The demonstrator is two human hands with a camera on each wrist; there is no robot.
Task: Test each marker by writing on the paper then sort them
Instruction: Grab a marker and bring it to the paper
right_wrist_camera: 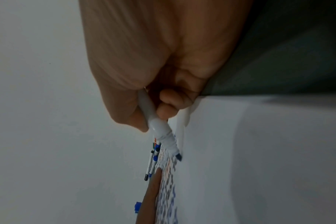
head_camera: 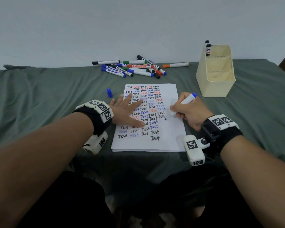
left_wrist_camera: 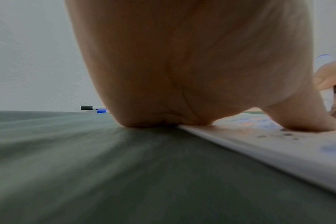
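Observation:
A white sheet of paper [head_camera: 171,134] lies on the green cloth, covered in rows of the word "Test" in black, blue and red. My left hand [head_camera: 130,111] lies flat on its left side with fingers spread, holding it down; the left wrist view shows the palm [left_wrist_camera: 182,75] pressed at the paper's edge [left_wrist_camera: 259,151]. My right hand [head_camera: 189,112] grips an uncapped blue marker [head_camera: 186,101], its tip [right_wrist_camera: 179,156] at the paper beside a small blue dot. Its blue cap [head_camera: 109,92] lies left of the paper.
A heap of several markers [head_camera: 135,68] lies behind the paper near the wall, an orange-capped one [head_camera: 175,65] apart to the right. A cream divided holder [head_camera: 217,74] stands at the back right with two markers [head_camera: 207,48] in its rear compartment.

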